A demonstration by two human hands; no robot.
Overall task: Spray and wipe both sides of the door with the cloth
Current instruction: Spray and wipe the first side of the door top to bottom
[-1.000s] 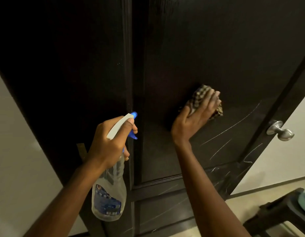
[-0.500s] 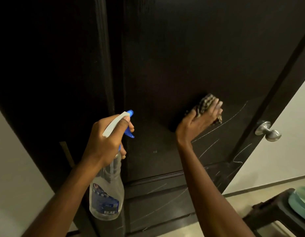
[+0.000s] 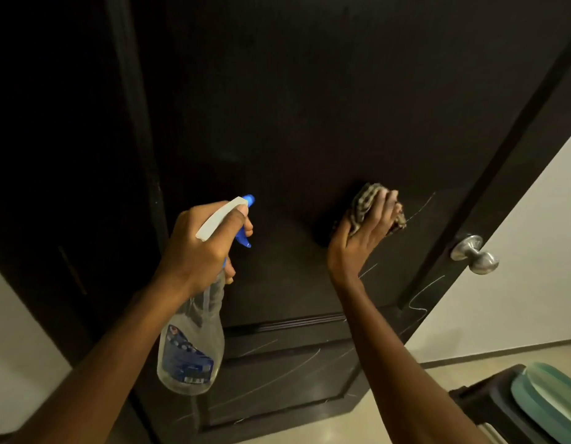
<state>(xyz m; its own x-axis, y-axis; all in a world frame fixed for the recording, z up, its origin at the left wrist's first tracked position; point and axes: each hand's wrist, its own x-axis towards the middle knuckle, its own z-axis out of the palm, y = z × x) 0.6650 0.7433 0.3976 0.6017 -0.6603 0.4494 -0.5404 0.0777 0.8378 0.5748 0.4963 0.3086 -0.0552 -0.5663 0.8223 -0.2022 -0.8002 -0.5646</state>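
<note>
- R hand (image 3: 358, 241) presses bunched checked cloth (image 3: 362, 200) w/ near-flat fingers onto door (image 3: 310, 107) panel, left of knob (image 3: 474, 254).
- L hand (image 3: 197, 248) wraps spray bottle (image 3: 191, 357) neck, nozzle twd door, forearm raised.
- Blue label: text unreadable.

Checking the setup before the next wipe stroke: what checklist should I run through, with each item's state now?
1. Checked cloth pressed on the door by the right hand: ok.
2. Spray bottle gripped by the left hand, nozzle toward door: ok.
3. Liquid left in bottle: cannot tell.
4. White marks wiped off: not ok.
5. Door knob clear of both hands: ok.
</note>
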